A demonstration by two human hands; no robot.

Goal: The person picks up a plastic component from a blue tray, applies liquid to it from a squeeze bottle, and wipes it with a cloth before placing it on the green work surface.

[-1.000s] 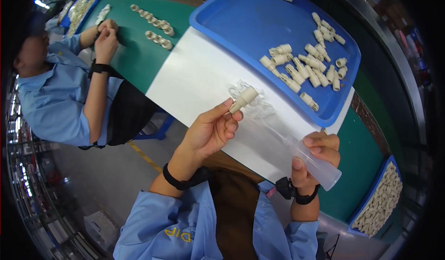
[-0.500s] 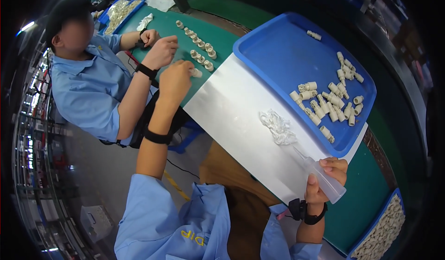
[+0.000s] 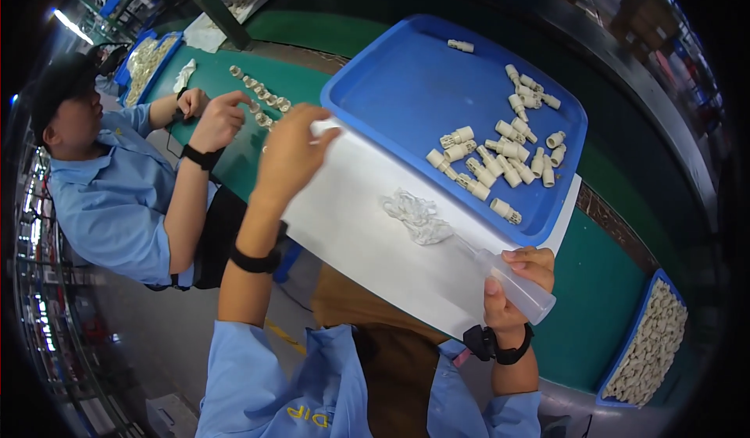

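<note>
My left hand (image 3: 291, 157) is raised over the left edge of the white sheet (image 3: 344, 204), thumb and fingers apart, with nothing visible between them. Beyond it, short rows of small cream plastic fittings (image 3: 266, 93) stand upright on the green table; my hand hides part of them. In my right hand (image 3: 519, 286) is a translucent squeeze bottle (image 3: 516, 288), tilted, its thin nozzle pointing up and left toward a crumpled white cloth (image 3: 419, 217) on the sheet. A blue tray (image 3: 398, 71) on the far side holds several loose cream fittings (image 3: 508, 149), most lying toward its right.
At the left sits a co-worker in a blue shirt (image 3: 109, 196), one hand (image 3: 221, 122) reaching to the standing fittings. Blue trays full of small pale parts stand at the far left (image 3: 173, 41) and the near right (image 3: 605, 383). A green post (image 3: 207, 7) rises behind the table.
My left hand has let go of a fitting beside the rows and drawn back, its fingers spreading. The whole view has shifted, moving the scene leftward. My right hand keeps the bottle.
</note>
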